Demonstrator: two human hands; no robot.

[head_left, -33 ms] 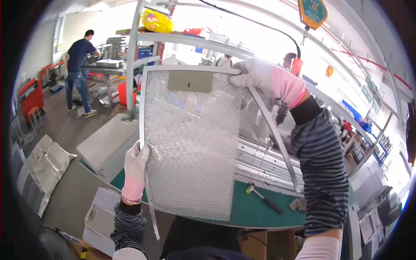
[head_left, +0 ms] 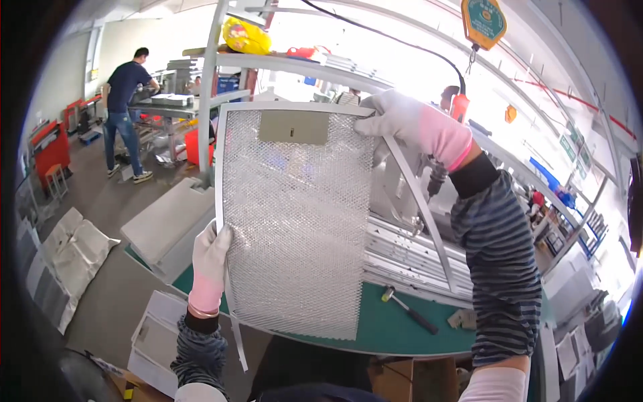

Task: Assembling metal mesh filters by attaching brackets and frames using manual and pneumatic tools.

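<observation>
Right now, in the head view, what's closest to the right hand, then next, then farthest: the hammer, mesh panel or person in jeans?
1. Mesh panel: held in the right hand.
2. Hammer: below, on the green table.
3. Person in jeans: far left, standing.

The wide fisheye head view looks forward and down from above the near edge of the green surface (head_left: 388, 328). It is close to the mesh panel (head_left: 295, 221) and takes in the workshop floor (head_left: 94, 195) past the surface's left edge.
</observation>
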